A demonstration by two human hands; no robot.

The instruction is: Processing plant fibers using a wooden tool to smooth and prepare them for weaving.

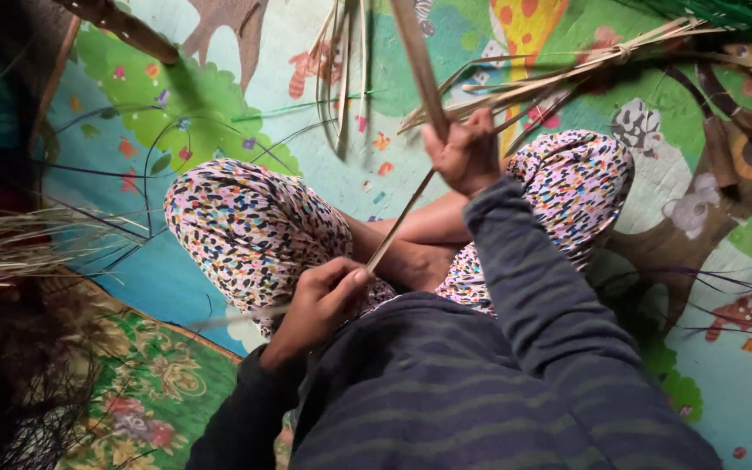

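I sit cross-legged in speckled trousers on a picture mat. My right hand (463,155) is closed around a long flat pale strip (418,61) that rises toward the top of the view. My left hand (322,298), near my lap, pinches the lower end of a thin strip (400,219) that runs up toward the right hand. Whether both hands hold one strip or two pieces splitting apart, I cannot tell.
A bundle of pale strips (559,80) lies on the mat beyond my right knee, with more strips (343,61) at the top middle. Dry fibres (10,244) lie at the left. A floral rug (158,392) is at the lower left; thin dark strands (132,165) curl over the mat.
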